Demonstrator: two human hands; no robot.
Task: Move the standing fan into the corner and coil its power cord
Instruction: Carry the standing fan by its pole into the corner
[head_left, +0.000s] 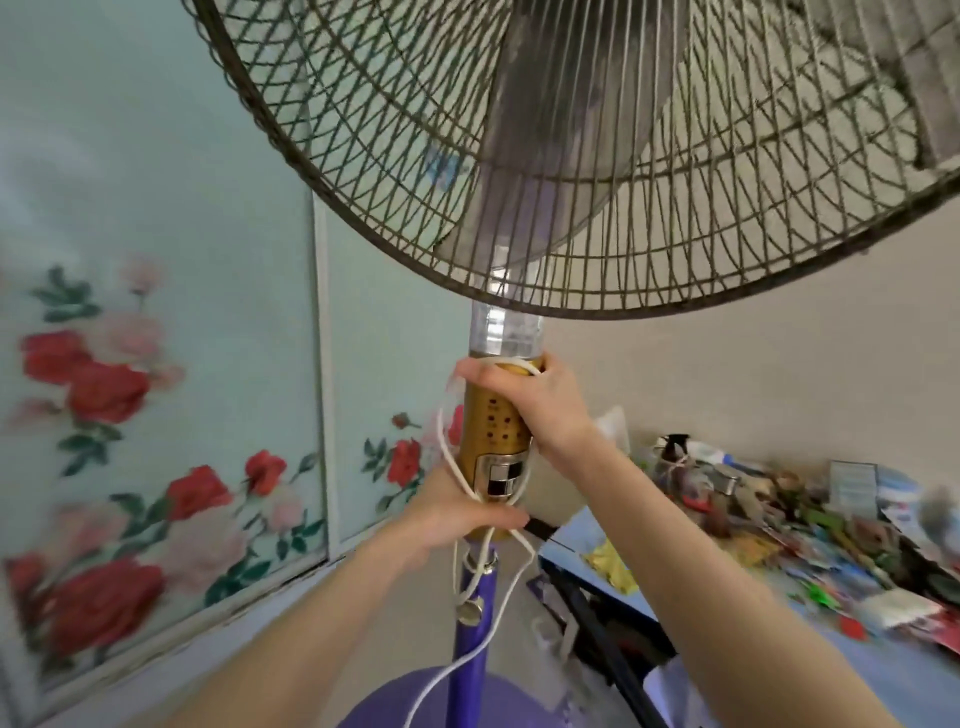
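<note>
The standing fan (597, 156) rises right in front of me, its wire cage filling the top of the head view. Below the cage is a gold control column (496, 431) on a purple pole (470, 623) and a round purple base (415, 701). A white power cord (470, 670) loops around the gold column and trails down past the pole. My right hand (535, 405) grips the top of the gold column, with the cord under its fingers. My left hand (457, 514) holds the bottom of the column and pinches the crossed cord there.
A pale panel with red flowers (156, 415) stands close on the left and meets a beige wall (753, 364) behind the fan. On the right, a blue table (883, 670) is cluttered with several small items and a bottle.
</note>
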